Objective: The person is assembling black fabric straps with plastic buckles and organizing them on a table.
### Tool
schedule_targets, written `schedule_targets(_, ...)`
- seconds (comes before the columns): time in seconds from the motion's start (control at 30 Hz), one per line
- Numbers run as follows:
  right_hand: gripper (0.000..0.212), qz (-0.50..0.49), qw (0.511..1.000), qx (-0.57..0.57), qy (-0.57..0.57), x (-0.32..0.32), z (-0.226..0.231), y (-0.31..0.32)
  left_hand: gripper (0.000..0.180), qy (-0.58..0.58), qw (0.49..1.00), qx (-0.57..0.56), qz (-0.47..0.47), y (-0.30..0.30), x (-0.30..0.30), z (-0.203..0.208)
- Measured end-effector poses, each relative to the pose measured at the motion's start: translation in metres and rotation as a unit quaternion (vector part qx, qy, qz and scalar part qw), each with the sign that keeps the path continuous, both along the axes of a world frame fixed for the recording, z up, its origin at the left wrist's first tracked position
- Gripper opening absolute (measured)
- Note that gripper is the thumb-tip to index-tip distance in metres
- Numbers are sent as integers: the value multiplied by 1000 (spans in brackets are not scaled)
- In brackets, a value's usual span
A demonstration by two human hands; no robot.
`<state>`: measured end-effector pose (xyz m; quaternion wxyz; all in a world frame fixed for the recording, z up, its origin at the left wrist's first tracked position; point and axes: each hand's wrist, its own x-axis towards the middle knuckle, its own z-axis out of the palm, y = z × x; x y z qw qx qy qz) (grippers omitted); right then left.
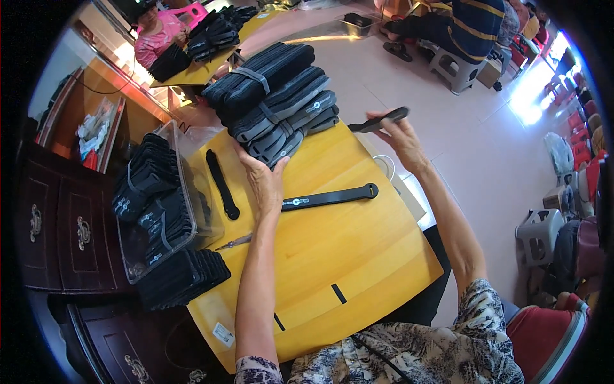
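Note:
On the yellow table (358,237) a tall stack of black and grey straps (272,96) stands at the far edge, bundled with grey bands. My left hand (263,182) grips the near end of the lowest bundle, thumb on one side and fingers on the other. Raised off the table's far right corner, my right hand (403,139) is closed on a dark strap (382,120). One flat black strap (332,197) with a rounded, slotted end lies beside my left wrist. Left of that hand rests another black strap (222,185). A slim pointed tool (234,242) is partly hidden by my left forearm.
A clear plastic box (187,192) holding strap bundles stands at the left, with more black straps (182,278) before it. Dark wooden drawers (80,224) border that side. Across the room, a person in pink (153,41) sits at another table. Grey stools (537,237) stand right.

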<state>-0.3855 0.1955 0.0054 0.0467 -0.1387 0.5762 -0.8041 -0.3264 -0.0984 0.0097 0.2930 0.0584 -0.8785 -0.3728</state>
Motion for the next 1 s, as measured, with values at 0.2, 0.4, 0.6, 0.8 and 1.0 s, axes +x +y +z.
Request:
schedule_targets(0.2,27,-179,982,52,-24,-3,-5,33,113,-8,1000,-6,-18,-5,-6,-5)
schedule_targets(0.4,34,39,707,557,434,30,55,-65,111,13,998,-64,-1,-15,-5,-11)
schedule_targets(0.6,39,114,682,564,452,34,17,-126,113,13,994,-96,-56,-23,-11,-8)
schedule_targets(0.8,42,113,729,519,433,26,3,-150,113,28,991,-112,-72,-38,-16,-15)
schedule_targets(1.0,36,82,737,542,395,21,0,-150,113,16,991,-94,-94,-39,-20,-15)
